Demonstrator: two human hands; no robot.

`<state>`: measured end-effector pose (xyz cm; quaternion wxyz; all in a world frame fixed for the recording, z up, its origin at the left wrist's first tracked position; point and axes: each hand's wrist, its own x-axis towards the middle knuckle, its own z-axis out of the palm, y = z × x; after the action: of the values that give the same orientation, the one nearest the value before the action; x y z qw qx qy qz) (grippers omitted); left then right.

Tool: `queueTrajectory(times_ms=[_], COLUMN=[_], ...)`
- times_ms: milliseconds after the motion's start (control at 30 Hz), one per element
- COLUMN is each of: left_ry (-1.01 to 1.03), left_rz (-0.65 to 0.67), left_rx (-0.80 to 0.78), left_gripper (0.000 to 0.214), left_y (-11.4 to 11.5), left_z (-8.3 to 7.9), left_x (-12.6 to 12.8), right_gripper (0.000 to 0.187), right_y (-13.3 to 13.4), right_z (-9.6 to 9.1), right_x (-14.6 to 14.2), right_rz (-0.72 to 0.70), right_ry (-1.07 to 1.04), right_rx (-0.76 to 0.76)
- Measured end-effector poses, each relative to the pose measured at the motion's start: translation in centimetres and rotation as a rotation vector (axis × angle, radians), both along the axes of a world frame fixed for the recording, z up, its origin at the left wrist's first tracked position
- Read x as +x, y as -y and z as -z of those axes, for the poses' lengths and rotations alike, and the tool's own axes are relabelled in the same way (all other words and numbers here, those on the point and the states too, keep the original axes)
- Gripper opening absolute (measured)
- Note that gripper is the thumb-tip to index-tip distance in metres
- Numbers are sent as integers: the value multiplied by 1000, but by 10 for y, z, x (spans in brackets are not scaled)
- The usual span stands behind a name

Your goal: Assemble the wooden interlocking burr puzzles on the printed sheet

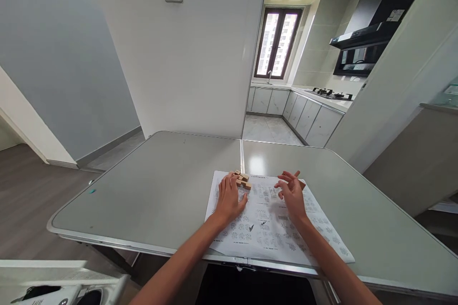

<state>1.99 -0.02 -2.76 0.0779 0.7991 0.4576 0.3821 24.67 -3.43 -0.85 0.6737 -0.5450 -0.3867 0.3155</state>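
Note:
A cluster of small wooden blocks (242,180) lies at the far edge of a printed sheet of diagrams (272,228) on the grey table (157,186). My left hand (228,198) rests flat on the sheet, its fingertips touching the blocks. My right hand (291,191) hovers over the sheet's right part with fingers spread, holding nothing. A brown wooden piece (302,184) peeks out from behind the right hand; how it lies is hidden.
The table has a seam down its middle and a small blue mark (92,191) near its left edge. A white wall stands beyond the table, and a kitchen with cabinets (307,116) opens on the right. A white bin (53,286) sits at lower left.

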Motion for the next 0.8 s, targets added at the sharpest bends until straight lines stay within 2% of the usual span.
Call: queueTrajectory(times_ms=[233,500,600,800], left_ry=[-29,-7,-43,-121], left_rz=[-1,45,64,92], left_rx=[-29,-31,-52,-55], left_gripper=[63,66,69,68], left_y=[-2,-1,0,2], left_z=[2,2,-1,-6], left_x=[-1,0,0,0], right_gripper=[28,18,20,20], right_y=[1,10,10,11], right_z=[5,2,3,5], right_x=[-9,-22,-22,-22], right_rz=[-179,-289,-307,-354], right_ry=[331,754,830,828], right_rx=[-26,72,89,82])
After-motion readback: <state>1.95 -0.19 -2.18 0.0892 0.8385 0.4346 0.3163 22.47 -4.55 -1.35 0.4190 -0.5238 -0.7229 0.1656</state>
